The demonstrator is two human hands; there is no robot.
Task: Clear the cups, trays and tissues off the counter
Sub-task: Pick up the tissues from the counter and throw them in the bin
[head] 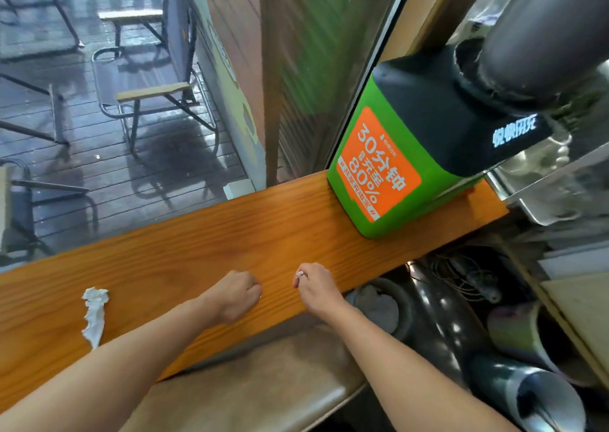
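Tissue pickup is being done: right hand [316,288] fingers are pinching what looks like a white scrap [300,275], left hand [239,294] fingers are curling empty, and the crumpled tissue [94,313] on the tabletop [197,250] to their left is likely awaiting the next reach.

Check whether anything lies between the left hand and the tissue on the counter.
Nothing visible does. Only bare counter separates the left hand from the tissue; the green charger box stands far right.
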